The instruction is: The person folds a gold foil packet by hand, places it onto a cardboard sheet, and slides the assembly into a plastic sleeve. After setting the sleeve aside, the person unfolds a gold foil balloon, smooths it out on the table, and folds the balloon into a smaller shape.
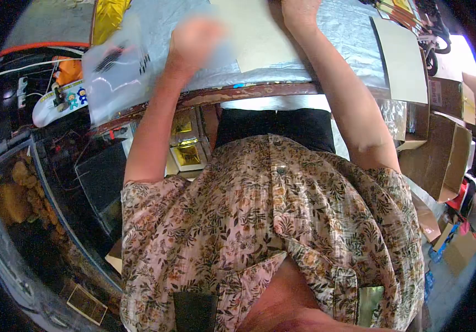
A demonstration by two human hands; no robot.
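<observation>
A cream sheet of paper or card (260, 41) lies on the table in front of me, between my two hands. My left hand (198, 40) is at the sheet's left side, smeared by motion. A pale bluish blur shows beside it, and I cannot make out whether the hand holds anything. At the top edge of the view, my right hand (301, 10) is at the sheet's right side. Its fingers are cut off by the frame, so their grip is hidden. Under the sheet spreads a crinkled silvery-blue covering (337, 58).
Clear plastic (119, 69) hangs over the table's left end. A pale board (401, 61) lies at the right. The worn wooden table edge (210, 98) runs before my body. Cardboard boxes (434, 155) stand right; a large glass-sided tank (44, 205) stands lower left.
</observation>
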